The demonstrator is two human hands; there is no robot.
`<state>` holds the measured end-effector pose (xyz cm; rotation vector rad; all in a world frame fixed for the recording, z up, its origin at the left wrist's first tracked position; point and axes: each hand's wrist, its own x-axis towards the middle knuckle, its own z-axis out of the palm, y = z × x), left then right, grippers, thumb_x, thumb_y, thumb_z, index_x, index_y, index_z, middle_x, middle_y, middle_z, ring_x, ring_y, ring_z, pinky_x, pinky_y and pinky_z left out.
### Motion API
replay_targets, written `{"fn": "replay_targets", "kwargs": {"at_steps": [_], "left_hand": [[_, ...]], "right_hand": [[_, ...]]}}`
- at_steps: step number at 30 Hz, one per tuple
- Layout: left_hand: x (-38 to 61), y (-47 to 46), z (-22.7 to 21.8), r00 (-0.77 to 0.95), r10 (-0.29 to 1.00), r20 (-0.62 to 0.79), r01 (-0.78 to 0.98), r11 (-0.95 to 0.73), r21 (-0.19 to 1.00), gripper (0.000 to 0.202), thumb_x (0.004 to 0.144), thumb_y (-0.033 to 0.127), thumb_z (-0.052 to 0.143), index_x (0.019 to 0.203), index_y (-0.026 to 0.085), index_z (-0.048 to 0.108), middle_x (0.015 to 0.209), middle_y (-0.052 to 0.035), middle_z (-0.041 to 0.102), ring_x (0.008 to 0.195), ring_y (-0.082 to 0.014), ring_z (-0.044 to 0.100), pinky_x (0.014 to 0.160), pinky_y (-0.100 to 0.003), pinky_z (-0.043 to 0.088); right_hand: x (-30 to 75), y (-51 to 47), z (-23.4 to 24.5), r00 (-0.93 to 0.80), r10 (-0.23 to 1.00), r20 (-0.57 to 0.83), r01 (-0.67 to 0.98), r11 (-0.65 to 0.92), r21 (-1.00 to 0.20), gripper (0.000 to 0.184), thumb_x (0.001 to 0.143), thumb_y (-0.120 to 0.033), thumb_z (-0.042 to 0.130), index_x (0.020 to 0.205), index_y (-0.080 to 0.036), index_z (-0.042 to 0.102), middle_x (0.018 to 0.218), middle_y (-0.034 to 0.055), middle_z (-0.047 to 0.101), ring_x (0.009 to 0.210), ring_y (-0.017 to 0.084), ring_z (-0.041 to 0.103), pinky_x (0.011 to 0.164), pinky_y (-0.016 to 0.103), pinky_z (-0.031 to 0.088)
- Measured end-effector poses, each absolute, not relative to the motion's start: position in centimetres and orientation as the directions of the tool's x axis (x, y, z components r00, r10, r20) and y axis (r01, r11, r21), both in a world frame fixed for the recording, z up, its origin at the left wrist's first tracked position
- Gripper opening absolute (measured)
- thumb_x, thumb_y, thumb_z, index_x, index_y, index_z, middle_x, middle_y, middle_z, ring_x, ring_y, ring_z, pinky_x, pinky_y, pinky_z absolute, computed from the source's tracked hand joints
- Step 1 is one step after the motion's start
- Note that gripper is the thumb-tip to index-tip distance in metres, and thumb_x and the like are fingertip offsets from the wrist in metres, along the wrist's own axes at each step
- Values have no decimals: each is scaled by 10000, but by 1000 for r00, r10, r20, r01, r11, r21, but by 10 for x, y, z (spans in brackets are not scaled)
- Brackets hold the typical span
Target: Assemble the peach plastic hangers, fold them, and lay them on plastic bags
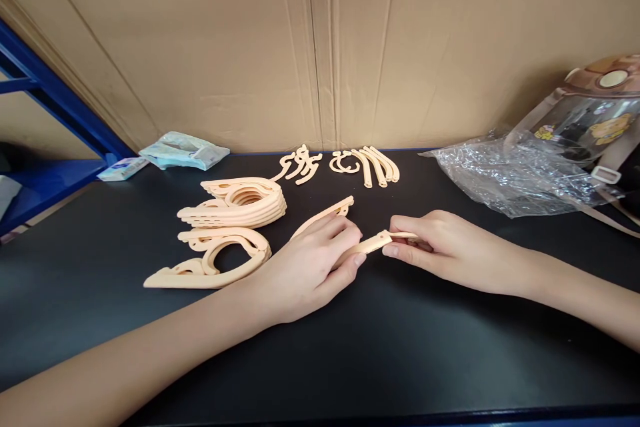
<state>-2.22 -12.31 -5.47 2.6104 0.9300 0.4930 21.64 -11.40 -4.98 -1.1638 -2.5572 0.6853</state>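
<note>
My left hand (325, 257) is closed on a cream plastic folding hanger, whose arm end (376, 242) sticks out to the right of the fingers. Another arm (325, 213) of the same cream plastic angles up behind that hand; whether it joins the held part is hidden. My right hand (435, 247) pinches a thin curved cream piece, probably a hanger hook (404, 235), at the end of the arm. Left of my hands lie a stack of folded hangers (240, 203) and, nearer me, more folded hangers (210, 267).
Loose hooks (303, 165), curved hooks (344, 161) and hanger arms (376, 165) lie at the back of the black table (400, 360). Tissue packs (185, 150) lie back left. Clear plastic wrap (520, 173) and a strapped bottle (595, 113) occupy the right, before a cardboard wall (225, 47).
</note>
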Motion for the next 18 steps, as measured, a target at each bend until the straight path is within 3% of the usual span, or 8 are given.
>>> {"fn": "replay_targets", "kwargs": {"at_steps": [9, 14, 18], "left_hand": [[-22, -123, -54, 725, 653, 220, 540, -737, 405, 208, 1012, 236, 369, 860, 216, 510, 994, -42, 603, 1016, -203, 578, 958, -366, 486], [-22, -122, -57, 737, 632, 240, 526, -759, 385, 230, 1032, 260, 346, 874, 222, 508, 1048, -37, 616, 1109, -204, 569, 1043, -385, 447], [-23, -122, -61, 736, 638, 227, 539, -754, 375, 195, 1034, 260, 343, 887, 224, 466, 1113, -55, 606, 1140, -223, 556, 1002, -401, 464]], "right_hand": [[216, -115, -50, -628, 777, 48, 643, 553, -530, 404, 979, -488, 458, 697, -234, 323, 556, -77, 340, 478, 99, 285, 462, 255, 221], [217, -116, -51, -659, 749, 69, 625, 596, -505, 393, 1006, -488, 393, 710, -239, 325, 558, -70, 326, 471, 108, 297, 464, 269, 222], [217, -117, -54, -666, 742, 72, 628, 611, -483, 381, 1015, -481, 361, 723, -242, 317, 562, -67, 322, 468, 113, 306, 469, 274, 227]]}}
